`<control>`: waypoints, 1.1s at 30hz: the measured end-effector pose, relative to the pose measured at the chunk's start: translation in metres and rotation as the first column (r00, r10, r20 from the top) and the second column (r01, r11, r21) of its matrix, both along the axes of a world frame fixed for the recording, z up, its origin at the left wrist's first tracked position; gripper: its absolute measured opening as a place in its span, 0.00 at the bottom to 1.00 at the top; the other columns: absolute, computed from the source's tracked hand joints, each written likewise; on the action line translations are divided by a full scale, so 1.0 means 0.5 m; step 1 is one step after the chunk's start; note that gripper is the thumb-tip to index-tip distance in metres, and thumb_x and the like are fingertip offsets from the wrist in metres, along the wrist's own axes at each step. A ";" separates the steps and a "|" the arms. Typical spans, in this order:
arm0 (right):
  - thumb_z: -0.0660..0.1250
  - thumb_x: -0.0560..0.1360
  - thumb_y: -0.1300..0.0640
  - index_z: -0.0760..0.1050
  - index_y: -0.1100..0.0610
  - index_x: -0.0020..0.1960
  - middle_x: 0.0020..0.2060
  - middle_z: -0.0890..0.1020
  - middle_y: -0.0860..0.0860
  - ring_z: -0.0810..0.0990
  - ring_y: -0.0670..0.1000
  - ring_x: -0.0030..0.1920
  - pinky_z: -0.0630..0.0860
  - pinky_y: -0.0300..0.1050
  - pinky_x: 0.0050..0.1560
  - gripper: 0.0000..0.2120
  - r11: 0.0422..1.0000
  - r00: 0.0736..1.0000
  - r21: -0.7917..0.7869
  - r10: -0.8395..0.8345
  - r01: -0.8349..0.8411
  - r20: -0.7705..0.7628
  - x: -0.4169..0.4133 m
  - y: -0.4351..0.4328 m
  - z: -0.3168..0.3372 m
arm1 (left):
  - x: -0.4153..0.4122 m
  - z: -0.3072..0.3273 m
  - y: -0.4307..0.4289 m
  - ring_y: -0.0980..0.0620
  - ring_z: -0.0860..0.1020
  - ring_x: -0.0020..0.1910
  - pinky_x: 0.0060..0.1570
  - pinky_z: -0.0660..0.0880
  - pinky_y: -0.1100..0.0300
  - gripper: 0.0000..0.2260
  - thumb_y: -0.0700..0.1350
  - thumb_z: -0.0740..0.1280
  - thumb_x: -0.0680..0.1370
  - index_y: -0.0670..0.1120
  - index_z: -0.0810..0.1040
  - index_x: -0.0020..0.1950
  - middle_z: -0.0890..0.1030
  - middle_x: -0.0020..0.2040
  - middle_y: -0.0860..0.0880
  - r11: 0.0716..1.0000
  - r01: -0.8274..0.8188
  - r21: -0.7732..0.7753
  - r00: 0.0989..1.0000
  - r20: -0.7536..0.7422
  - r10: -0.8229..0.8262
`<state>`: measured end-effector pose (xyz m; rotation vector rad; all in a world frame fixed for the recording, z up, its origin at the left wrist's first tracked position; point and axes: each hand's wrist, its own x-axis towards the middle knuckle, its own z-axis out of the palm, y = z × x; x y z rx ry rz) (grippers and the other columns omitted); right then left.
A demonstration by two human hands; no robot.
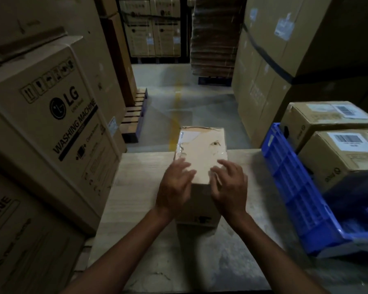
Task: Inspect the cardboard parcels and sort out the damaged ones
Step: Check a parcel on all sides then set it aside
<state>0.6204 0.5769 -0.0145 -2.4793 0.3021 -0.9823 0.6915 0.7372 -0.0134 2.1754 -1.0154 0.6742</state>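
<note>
A small cardboard parcel [202,149] stands on the pale table [140,187] in front of me. Its top is taped, with torn paper and crumpled tape along the far and left edges. My left hand [175,185] lies at the parcel's near left corner, fingers spread and relaxed over the top. My right hand [229,185] hovers at the near right corner with loosely bent fingers, touching or just above the top. Neither hand grips the parcel.
A blue plastic crate [295,187] sits at the right of the table. Behind it are two labelled cardboard boxes [327,117] [344,158]. Large washing-machine cartons [51,115] are stacked at the left. Tall cartons [285,49] and pallets line the aisle ahead.
</note>
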 end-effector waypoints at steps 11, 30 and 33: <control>0.59 0.78 0.52 0.74 0.56 0.47 0.47 0.78 0.54 0.76 0.54 0.47 0.73 0.50 0.47 0.09 0.974 0.991 -0.218 0.032 -0.059 -0.127 0.005 -0.008 0.012 | 0.023 0.057 -0.050 0.50 0.70 0.40 0.34 0.69 0.60 0.05 0.43 0.63 0.73 0.42 0.73 0.41 0.73 0.41 0.45 0.989 0.001 0.147 0.984 -0.179 0.025; 0.57 0.82 0.43 0.73 0.52 0.68 0.66 0.77 0.53 0.74 0.53 0.65 0.69 0.53 0.66 0.21 0.962 0.843 -0.237 -0.010 -0.139 -0.537 0.113 -0.055 0.106 | 0.110 0.081 -0.074 0.43 0.65 0.72 0.70 0.67 0.47 0.19 0.55 0.59 0.81 0.48 0.74 0.68 0.72 0.66 0.42 0.905 0.047 0.424 0.959 -0.274 0.079; 0.55 0.83 0.44 0.69 0.55 0.74 0.75 0.70 0.55 0.66 0.54 0.75 0.65 0.51 0.73 0.24 0.963 0.820 -0.208 0.022 -0.170 -0.572 0.123 -0.051 0.092 | 0.122 0.071 -0.076 0.44 0.63 0.75 0.73 0.63 0.48 0.24 0.56 0.55 0.83 0.48 0.66 0.76 0.65 0.75 0.42 0.861 0.061 0.505 0.935 -0.331 0.128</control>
